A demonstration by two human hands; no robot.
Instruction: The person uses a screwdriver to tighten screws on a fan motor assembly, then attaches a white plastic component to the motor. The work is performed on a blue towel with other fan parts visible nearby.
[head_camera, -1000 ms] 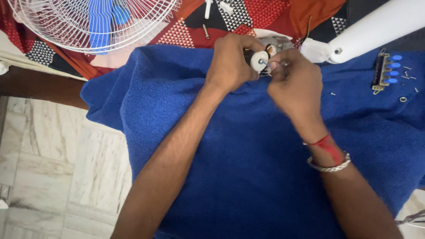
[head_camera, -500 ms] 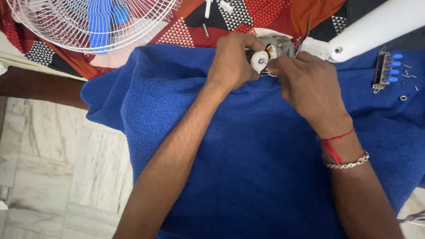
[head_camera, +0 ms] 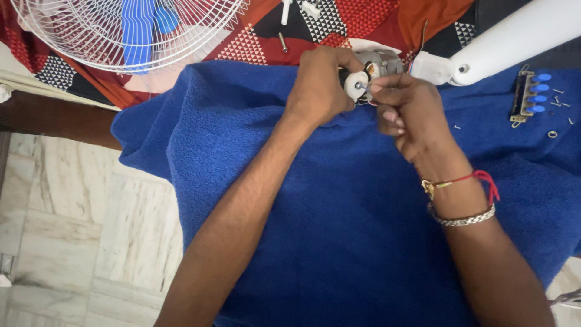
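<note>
Left hand [head_camera: 318, 88] grips the small fan motor [head_camera: 369, 69] over the blue towel [head_camera: 339, 230]; right hand [head_camera: 405, 106], now rotated, pinches its shaft tip.

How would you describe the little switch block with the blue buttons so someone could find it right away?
Start at the blue towel covering the work surface and follow it to its far right edge, below the white fan pole. There lies the switch block, a small metal strip among loose screws. Only it carries a row of blue push buttons.
</note>
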